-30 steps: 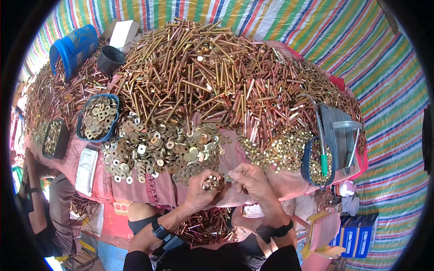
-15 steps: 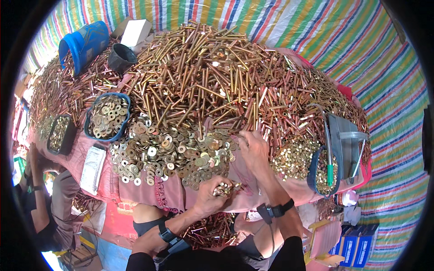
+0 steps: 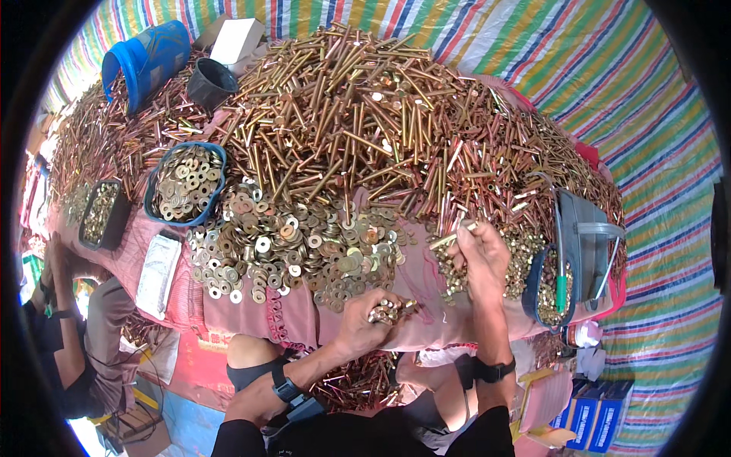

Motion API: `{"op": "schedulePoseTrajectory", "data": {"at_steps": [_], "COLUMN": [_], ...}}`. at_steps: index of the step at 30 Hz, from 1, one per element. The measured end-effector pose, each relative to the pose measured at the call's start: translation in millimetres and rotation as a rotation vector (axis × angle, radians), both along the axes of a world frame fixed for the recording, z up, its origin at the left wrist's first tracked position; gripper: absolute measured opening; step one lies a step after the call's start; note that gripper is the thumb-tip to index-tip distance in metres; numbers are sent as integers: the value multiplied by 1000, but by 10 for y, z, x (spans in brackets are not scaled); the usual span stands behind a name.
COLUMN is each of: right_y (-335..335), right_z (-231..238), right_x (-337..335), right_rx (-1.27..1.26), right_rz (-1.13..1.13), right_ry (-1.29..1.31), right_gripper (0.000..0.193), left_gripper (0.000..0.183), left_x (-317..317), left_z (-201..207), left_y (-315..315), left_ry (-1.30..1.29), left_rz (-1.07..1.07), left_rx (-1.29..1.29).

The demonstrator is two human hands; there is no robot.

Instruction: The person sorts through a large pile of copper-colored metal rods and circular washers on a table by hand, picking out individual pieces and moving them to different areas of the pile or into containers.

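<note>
My right hand (image 3: 481, 263) is raised above the heap of small brass-coloured nuts (image 3: 521, 251). Its thumb and fingers pinch a short gold-coloured bolt (image 3: 443, 241). Lower and to the left, at the cloth's near edge, my left hand (image 3: 364, 324) is closed round several small brass-coloured nuts (image 3: 387, 311), which show between its fingers. Just beyond that hand spreads a heap of flat metal washers (image 3: 293, 242). A large mound of long coppery bolts (image 3: 327, 122) rises behind the washers.
A blue tub of washers (image 3: 221, 164) and a dark tray of nuts (image 3: 114, 217) stand left. A blue bucket (image 3: 164, 57) lies tipped beside a black pot (image 3: 212, 82). At right are a nut-filled container (image 3: 535, 301) and a grey bin (image 3: 582, 251). Another person's arm (image 3: 70, 350) shows far left.
My right hand has moved right from the washers' edge to above the nuts, and a bolt now shows in its fingers. My left hand stays almost in place, still closed on the nuts.
</note>
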State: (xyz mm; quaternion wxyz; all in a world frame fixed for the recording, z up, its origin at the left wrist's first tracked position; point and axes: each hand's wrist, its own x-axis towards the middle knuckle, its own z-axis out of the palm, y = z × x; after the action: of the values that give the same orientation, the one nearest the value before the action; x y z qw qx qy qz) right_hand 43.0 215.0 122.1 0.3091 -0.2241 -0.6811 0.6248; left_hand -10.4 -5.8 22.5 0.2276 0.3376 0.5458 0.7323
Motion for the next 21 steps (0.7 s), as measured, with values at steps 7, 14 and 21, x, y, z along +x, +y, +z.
{"op": "schedulePoseTrajectory", "data": {"at_steps": [7, 14, 21], "right_y": [-497, -677, -657], "right_z": [-16, -5, -9], "right_x": [491, 548, 497], "right_rx": [-26, 455, 1016], "right_rz": [94, 18, 140], "right_ry": [-82, -223, -35], "right_gripper": [19, 33, 40], "left_gripper": [25, 27, 31], "left_x": [7, -7, -42], "left_z": [89, 45, 69], "left_y": [-13, -26, -54], "left_ry": [-16, 43, 175], "left_rz": [-17, -28, -38], "left_rx": [-57, -79, -32]}}
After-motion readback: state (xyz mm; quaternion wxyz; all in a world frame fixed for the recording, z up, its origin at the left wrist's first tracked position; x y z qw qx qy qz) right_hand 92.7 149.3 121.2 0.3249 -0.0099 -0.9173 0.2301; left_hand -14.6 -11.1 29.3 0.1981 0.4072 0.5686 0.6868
